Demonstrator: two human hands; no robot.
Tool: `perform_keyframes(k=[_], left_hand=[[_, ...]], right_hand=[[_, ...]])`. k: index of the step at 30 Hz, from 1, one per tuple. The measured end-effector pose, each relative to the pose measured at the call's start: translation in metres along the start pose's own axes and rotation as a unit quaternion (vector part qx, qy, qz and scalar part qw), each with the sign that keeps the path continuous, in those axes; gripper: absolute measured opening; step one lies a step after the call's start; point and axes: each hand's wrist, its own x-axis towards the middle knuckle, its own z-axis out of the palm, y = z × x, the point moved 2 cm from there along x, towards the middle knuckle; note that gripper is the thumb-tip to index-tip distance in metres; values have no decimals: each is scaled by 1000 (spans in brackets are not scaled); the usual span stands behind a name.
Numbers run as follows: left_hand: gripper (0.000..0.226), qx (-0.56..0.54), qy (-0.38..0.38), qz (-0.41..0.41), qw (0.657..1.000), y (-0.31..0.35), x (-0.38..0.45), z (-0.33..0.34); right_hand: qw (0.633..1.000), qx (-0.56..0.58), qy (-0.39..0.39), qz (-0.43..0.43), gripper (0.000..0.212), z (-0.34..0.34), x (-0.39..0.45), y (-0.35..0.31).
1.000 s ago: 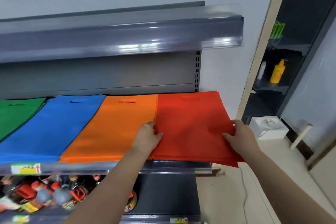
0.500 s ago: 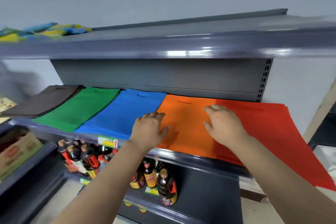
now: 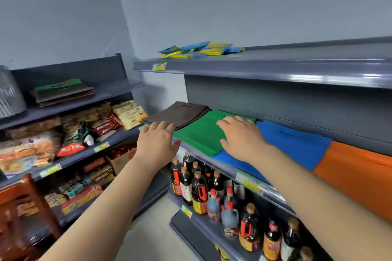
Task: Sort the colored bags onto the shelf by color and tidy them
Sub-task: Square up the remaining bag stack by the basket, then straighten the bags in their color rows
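Flat stacks of bags lie side by side on the grey shelf [image 3: 229, 170]: brown bags [image 3: 178, 113] at the left, then green bags [image 3: 201, 133], blue bags [image 3: 294, 144] and orange bags [image 3: 356, 174] at the right. My right hand [image 3: 241, 136] lies flat with spread fingers over the right part of the green stack and the edge of the blue one. My left hand [image 3: 156, 144] hovers open at the shelf's front edge, by the near corner of the brown and green stacks. Neither hand holds anything.
Dark sauce bottles [image 3: 212, 193] fill the shelf below. An upper shelf [image 3: 265, 65] with yellow-blue packets [image 3: 201, 50] overhangs the bags. A side rack at the left holds snack packs [image 3: 70, 133] and another mixed stack of bags [image 3: 63, 91]. A wooden chair [image 3: 19, 214] stands at lower left.
The view swung left along the shelf. Both hands left the red and orange stacks and moved left; the right now rests on the green bags, the left is near the brown ones.
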Motion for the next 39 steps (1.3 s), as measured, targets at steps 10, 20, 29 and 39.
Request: perform_keyframes(k=[10, 20, 29, 39], left_hand=[[48, 65, 8, -111, 992, -170, 0, 13], [50, 103, -5, -216, 971, -290, 49, 48], [49, 126, -2, -302, 945, -385, 120, 84], [48, 106, -5, -342, 933, -491, 166, 141]], right_hand=[[991, 47, -1, -124, 55, 21, 131, -152], [966, 91, 31, -241, 46, 52, 270, -251], [941, 119, 32, -316, 52, 85, 406, -311], [926, 149, 24, -347, 51, 129, 526, -381]])
